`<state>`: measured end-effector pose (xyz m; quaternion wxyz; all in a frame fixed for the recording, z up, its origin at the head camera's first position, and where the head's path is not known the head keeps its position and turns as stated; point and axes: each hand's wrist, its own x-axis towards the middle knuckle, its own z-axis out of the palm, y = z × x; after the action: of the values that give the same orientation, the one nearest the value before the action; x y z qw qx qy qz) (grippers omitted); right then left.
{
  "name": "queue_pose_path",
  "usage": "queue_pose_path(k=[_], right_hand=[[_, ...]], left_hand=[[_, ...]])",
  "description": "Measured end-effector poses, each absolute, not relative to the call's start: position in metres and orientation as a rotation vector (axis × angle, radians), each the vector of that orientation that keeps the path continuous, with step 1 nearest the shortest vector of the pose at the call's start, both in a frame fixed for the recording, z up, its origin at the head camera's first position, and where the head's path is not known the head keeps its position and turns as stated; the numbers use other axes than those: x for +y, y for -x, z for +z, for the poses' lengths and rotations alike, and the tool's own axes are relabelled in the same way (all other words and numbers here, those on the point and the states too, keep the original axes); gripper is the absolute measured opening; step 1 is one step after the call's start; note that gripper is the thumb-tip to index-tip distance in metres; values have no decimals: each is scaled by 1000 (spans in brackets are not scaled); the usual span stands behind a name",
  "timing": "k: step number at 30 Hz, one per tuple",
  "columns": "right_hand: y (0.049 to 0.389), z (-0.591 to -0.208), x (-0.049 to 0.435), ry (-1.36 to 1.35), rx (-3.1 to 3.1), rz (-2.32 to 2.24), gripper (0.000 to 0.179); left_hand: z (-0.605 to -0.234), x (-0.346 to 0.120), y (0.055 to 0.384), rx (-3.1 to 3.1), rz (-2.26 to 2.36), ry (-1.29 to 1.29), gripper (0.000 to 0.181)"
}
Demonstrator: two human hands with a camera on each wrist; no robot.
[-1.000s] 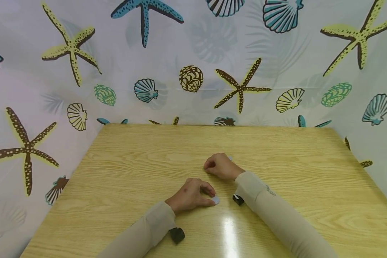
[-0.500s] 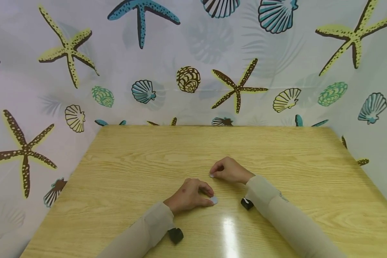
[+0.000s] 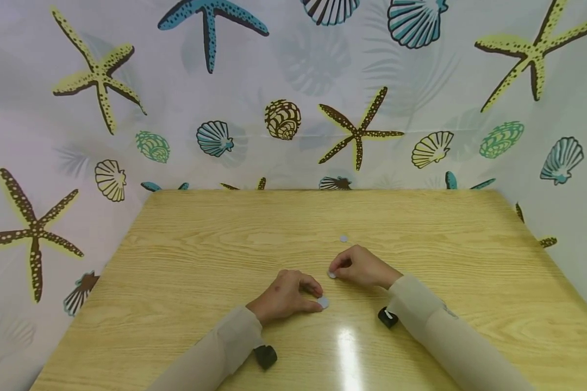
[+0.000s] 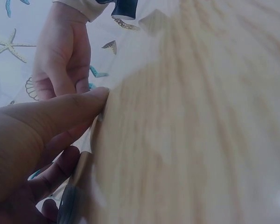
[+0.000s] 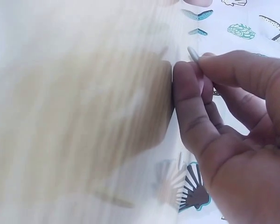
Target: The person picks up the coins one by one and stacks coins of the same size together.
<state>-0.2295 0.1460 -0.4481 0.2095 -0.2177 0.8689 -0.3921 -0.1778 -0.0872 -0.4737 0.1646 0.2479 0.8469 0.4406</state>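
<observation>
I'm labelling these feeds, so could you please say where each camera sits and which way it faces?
Head: on the head, facing forward and down at the table; left hand, right hand, sleeves show.
Left wrist: on that wrist, facing both hands.
Right wrist: likewise, facing the right hand holding a pale disc.
Shared: head and right wrist show that disc.

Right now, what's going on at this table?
Someone is at work, bare-handed, over a wooden table. Their right hand pinches a small pale disc between thumb and fingers. Their left hand holds a second disc by its edge, a little nearer the person. A third disc lies on the table beyond both hands, with nothing touching it.
</observation>
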Motion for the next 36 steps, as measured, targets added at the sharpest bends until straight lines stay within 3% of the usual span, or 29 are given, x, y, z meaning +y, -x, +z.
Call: queue_pose_path(k=[36], right_hand=[[182,-447,180,694,2434,-1106,4]], left_hand=[[-475,-88,178,2399,1277,-702,26]])
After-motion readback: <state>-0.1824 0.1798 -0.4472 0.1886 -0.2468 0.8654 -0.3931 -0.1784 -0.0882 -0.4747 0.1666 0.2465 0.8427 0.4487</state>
